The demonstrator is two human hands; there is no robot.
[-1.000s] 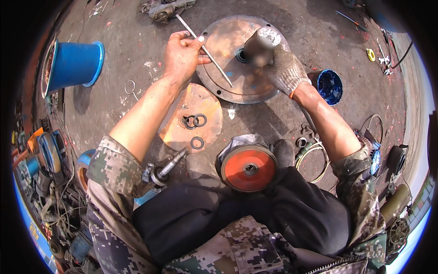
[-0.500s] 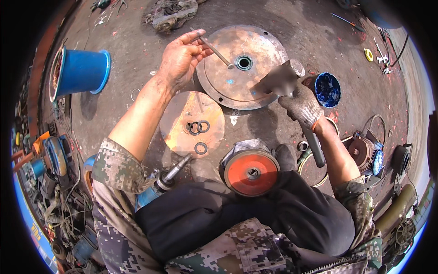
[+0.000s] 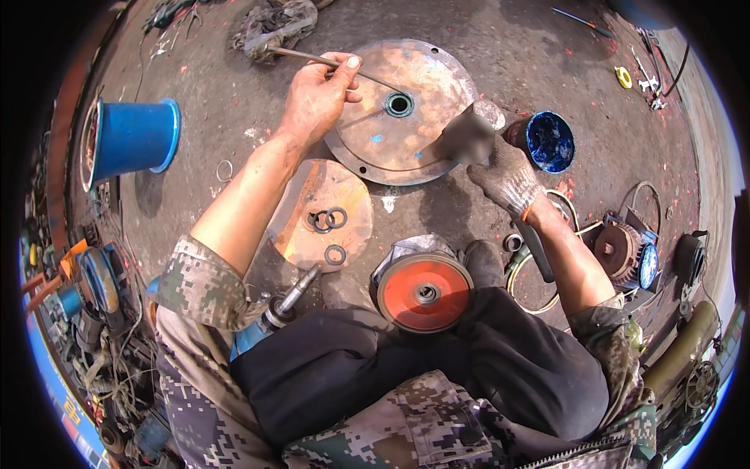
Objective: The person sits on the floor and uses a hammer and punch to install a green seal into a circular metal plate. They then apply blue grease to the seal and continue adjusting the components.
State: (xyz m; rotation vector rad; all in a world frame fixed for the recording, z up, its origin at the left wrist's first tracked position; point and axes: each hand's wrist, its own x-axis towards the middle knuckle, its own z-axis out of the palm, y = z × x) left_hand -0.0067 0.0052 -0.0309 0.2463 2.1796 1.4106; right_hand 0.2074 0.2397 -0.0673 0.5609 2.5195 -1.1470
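Left hand, bare: thumb and fingers pinched on a metal rod. Right hand, gloved: closed round a hammer, head blurred. Hands well apart, large round plate between and beyond. Rod's long axis slants from beyond left hand, rightward toward plate's central hole; left hand nearer. Tip contact: cannot tell. Bodyward of left hand: smaller disc, black rings on it. Just beyond right hand: blue-coated pot.
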